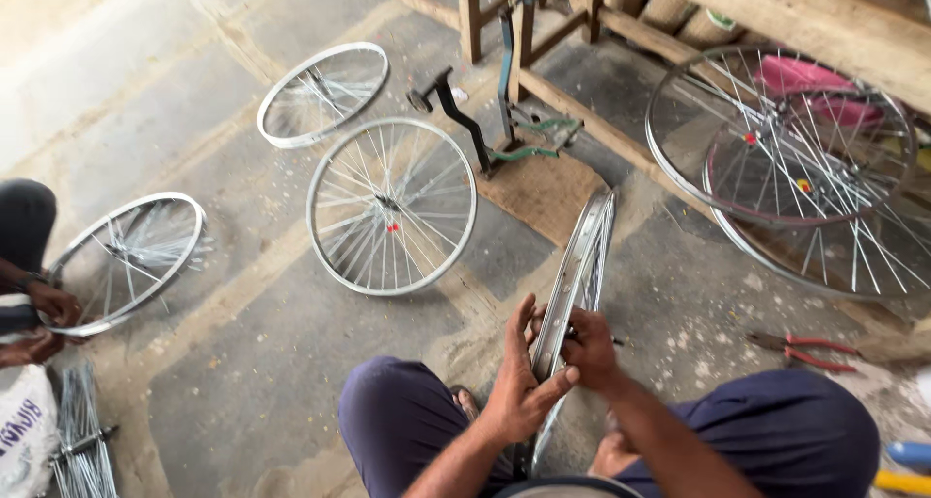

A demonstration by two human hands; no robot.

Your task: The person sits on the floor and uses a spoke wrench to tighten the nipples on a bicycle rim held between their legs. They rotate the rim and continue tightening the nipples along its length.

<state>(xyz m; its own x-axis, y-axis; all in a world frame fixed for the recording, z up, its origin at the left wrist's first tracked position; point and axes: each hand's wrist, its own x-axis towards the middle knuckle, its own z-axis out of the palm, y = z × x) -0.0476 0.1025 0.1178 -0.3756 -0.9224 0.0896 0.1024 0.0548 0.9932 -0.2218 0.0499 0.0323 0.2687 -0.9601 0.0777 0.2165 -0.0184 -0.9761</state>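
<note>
A bare silver bicycle rim (582, 265) stands upright on edge between my knees, running away from me over the stone floor. My left hand (519, 382) presses flat against the rim's left side near its lower part. On the rim's right side, my right hand (585, 348) pinches a small thin metal piece, probably a spoke, against the rim. My legs in dark blue trousers (407, 420) frame the rim on both sides.
Two spoked wheels (391, 205) (322, 93) lie flat ahead; two more (776, 134) lean at right. Red-handled pliers (803, 351) lie on the floor at right. A wooden truing stand (504, 91) stands ahead. At left another person's hands (48, 314) hold a wheel (126, 256), near a spoke bundle (80, 440).
</note>
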